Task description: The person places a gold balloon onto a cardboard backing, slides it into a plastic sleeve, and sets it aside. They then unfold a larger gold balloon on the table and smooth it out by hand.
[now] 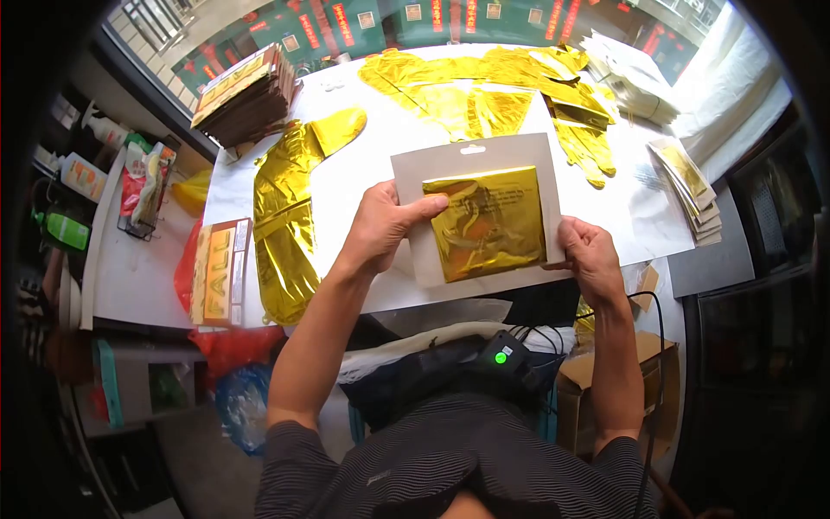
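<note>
Head view: the left grip (380,229) pinches the left edge of a flat pouch (471,160), thumb lying across its front and touching the folded gold foil (493,225) inside. The right grip (592,259) clasps the pouch's lower right edge. The pouch is held tilted just above the near side of the white bench (363,182). Left of it a gold foil balloon (285,216) lies flat; beyond it is a heap of gold foil (484,86). Stacked packets (692,186) sit to the right, a dark stack (246,91) far left.
</note>
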Demonstrator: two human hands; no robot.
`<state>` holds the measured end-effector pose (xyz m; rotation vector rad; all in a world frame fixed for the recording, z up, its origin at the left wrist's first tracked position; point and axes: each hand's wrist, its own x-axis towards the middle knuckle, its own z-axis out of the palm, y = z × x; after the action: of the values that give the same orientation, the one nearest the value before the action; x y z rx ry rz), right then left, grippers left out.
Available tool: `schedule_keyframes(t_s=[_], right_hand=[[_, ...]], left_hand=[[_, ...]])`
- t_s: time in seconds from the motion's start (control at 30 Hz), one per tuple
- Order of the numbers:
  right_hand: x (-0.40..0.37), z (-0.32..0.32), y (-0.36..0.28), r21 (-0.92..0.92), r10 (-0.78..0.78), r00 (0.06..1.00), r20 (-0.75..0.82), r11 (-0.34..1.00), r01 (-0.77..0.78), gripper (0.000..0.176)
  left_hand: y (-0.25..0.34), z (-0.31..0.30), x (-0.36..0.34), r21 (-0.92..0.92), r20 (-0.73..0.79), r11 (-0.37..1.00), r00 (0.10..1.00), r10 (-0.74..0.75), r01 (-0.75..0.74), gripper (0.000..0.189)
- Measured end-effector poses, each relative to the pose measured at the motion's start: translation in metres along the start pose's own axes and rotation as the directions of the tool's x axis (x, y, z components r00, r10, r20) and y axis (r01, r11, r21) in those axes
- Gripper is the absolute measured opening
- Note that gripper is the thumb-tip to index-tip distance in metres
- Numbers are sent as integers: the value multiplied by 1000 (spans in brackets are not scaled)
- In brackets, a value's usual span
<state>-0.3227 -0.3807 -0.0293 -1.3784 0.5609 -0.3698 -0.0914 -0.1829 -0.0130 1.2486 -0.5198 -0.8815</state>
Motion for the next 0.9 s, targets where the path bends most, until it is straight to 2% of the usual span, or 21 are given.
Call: schedule_keyframes(t_s=[0.03,0.1,0.13,0.17,0.23,0.3,0.33,0.57,0.67,0.73,0.77,0.83,0.87,0.9], right_hand=[[-3,0,0,0,-1,1000,-10,1000,1,40],[-9,-5,-1,198,14,1000,2,980,-14,51],[-12,-8,3,235,16,1000,23,972,-21,58],[-16,-8,7,236,11,1000,-11,972,-8,58],[-22,-5,10,179,18,1000,-15,984,-15,53],[-25,-6,10,125,12,1000,29,992,-15,44],[-27,-9,9,134,64,997,45,989,-69,36],[-36,-16,27,297,63,997,36,952,-71,35],[-40,-15,28,309,59,998,37,949,-68,36],[-40,-20,32,289,43,999,-15,957,-36,36],[-40,-27,30,288,41,999,-16,957,-34,36],[-33,-45,19,377,19,965,-263,922,85,26],[-28,-54,8,385,14,906,-423,908,166,23],[-22,-77,2,390,-35,877,-480,887,249,22]], left_hand=[[-2,0,0,0,10,1000,1000,-2,2,40],[-5,-2,4,-28,-21,999,999,31,-31,38],[-6,-3,5,3,-29,1000,1000,8,-8,38],[-7,-1,4,2,5,1000,1000,3,-3,38],[-5,7,4,-55,-55,998,998,37,-40,40],[-6,10,3,3,-20,1000,999,26,-26,43],[-7,11,4,-11,3,1000,1000,-4,4,43],[-15,24,3,-59,-2,998,999,-37,36,46],[-25,24,4,-30,9,999,1000,-24,25,44],[-28,22,8,106,-28,994,999,-33,36,49],[-28,25,7,106,-27,994,999,-31,34,49],[-14,42,0,24,-23,998,999,-50,50,55],[-12,46,-2,66,-4,997,1000,-30,30,59],[-11,49,-5,50,8,999,1000,-12,11,55]])
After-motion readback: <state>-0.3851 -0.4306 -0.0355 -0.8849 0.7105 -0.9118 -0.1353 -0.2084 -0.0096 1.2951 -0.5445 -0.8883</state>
